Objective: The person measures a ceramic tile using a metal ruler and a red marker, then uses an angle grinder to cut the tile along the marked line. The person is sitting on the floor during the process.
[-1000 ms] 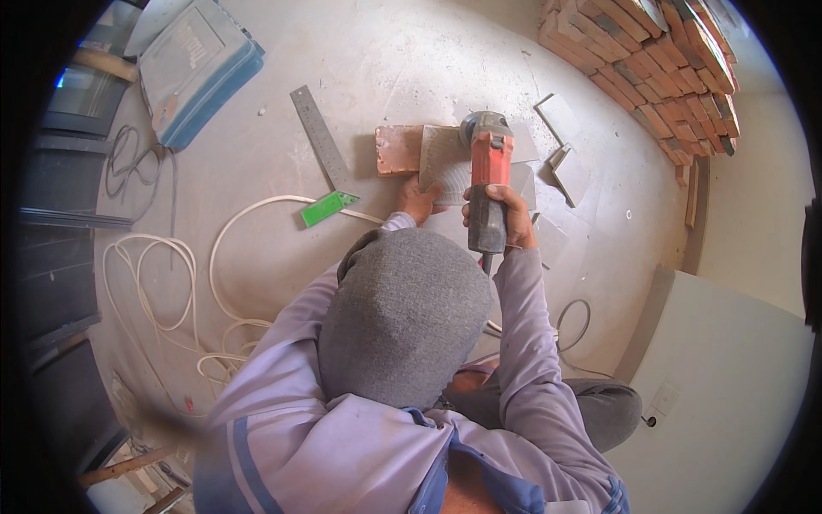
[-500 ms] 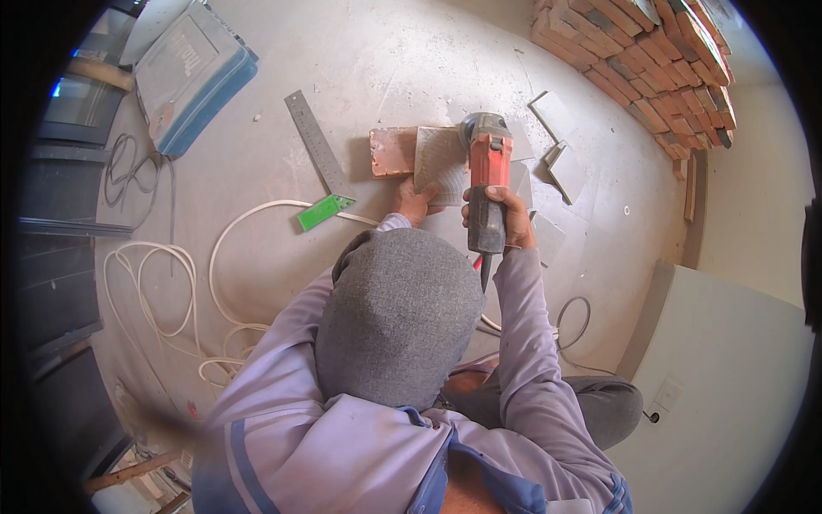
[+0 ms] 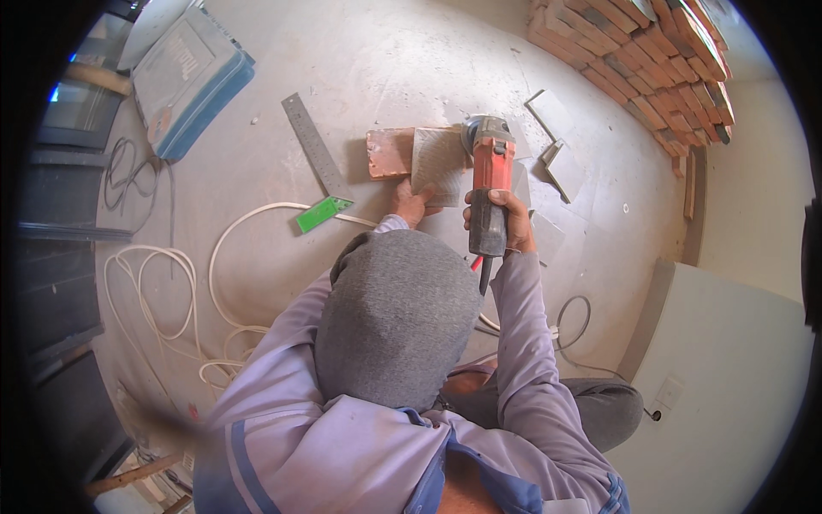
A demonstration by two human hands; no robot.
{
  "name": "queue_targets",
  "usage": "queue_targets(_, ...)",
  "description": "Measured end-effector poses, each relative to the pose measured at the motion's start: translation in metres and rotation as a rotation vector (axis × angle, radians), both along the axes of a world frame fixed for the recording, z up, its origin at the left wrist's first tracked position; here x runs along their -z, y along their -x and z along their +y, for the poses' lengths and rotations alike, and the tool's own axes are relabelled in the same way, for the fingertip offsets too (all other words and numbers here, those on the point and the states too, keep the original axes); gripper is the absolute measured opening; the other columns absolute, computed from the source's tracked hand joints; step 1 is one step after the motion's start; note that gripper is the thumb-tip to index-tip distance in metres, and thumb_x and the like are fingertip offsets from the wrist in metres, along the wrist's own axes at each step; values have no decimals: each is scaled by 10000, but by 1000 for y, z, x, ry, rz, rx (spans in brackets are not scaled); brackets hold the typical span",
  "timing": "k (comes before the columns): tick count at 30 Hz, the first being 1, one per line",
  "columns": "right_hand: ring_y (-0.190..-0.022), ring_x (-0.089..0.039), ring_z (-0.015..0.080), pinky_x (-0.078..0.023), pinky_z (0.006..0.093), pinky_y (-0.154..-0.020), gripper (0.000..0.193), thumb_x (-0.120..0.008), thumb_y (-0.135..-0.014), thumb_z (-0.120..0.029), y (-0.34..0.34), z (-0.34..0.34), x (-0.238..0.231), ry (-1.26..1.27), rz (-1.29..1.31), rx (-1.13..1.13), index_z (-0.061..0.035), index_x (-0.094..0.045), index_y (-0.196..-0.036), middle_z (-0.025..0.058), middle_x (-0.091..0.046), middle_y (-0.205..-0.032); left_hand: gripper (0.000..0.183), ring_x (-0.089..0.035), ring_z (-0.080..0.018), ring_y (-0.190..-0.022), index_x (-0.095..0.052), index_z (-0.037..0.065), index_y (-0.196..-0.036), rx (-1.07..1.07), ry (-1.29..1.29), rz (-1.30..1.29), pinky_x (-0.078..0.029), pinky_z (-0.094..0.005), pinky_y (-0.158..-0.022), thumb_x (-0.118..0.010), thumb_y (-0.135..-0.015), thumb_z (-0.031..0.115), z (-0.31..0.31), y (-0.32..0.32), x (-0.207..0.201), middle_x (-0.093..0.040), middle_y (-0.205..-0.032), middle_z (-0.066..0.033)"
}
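My right hand [image 3: 515, 221] is wrapped round the dark handle of a red and black angle grinder [image 3: 492, 167], whose cord hangs toward me. The grinder's disc [image 3: 469, 134] is at the far right edge of a grey tile [image 3: 435, 163]; whether it touches cannot be made out. That tile rests partly on a reddish brick [image 3: 390, 154], which sticks out to its left. With my left hand [image 3: 412, 204] I grip the tile's near left corner, fingers partly hidden under it. A metal try square [image 3: 315, 150] with a green handle lies left of the brick.
Cut tile pieces [image 3: 552, 116] lie right of the grinder. Stacked bricks [image 3: 638, 73] stand at the far right, a blue tool case [image 3: 193, 81] at the far left. A white cable [image 3: 218, 257] loops across the floor on the left. A pale panel [image 3: 719, 368] stands near right.
The grinder has shifted slightly right and toward me relative to the tile. My left hand keeps its hold on the tile, and the whole view has moved a little.
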State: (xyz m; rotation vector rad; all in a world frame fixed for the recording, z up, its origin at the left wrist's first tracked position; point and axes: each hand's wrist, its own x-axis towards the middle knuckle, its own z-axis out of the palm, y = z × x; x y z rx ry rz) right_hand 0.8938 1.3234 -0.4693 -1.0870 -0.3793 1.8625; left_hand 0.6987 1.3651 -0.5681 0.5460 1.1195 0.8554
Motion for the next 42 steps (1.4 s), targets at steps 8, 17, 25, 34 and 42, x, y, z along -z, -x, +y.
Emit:
queue_targets(8,-698,-693,286,-602,402,-629,486,-683,-796,-302,2,-2,-2,-8,-13,10,88,-589,-1071,183,-658,-901,448,-678,-267,-1000,-526,1,-1343,-28,11,13,-671,-355,-713,-681,-949,148,1,0,14,-627,-1208,-136)
queue_targets(17,-671,-688,281,-594,388,-626,512,-702,-771,-334,-5,-9,-5,-10,-76,18,86,-609,-1049,179,-660,-829,488,-664,-271,-1054,-428,31,-1389,4,24,62,-651,-379,-801,-652,-981,176,3,-2,12,-583,-1273,-135)
queue_targets(25,-693,-702,287,-615,403,-624,507,-693,-778,-234,19,5,-33,-67,-36,-38,102,-547,-1129,195,-648,-907,405,-641,-295,-1076,-507,-61,-1304,74,28,-48,-664,-394,-793,-620,-966,130,4,4,17,-557,-1269,-167)
queue_targets(34,-665,-708,259,-616,375,-576,468,-689,-777,-230,54,22,-39,-57,-136,-204,90,-573,-1098,174,-668,-856,490,-625,-341,-1132,-475,-128,-1299,209,-42,241,-636,-435,-853,-623,-948,180,6,11,-19,-535,-1311,-235)
queue_targets(42,-710,-715,265,-624,389,-606,483,-686,-782,-230,61,21,-35,-40,-120,-161,92,-570,-1122,174,-668,-896,412,-659,-322,-1059,-515,-99,-1260,142,-155,215,-636,-416,-807,-620,-952,155,2,8,8,-616,-1153,-199)
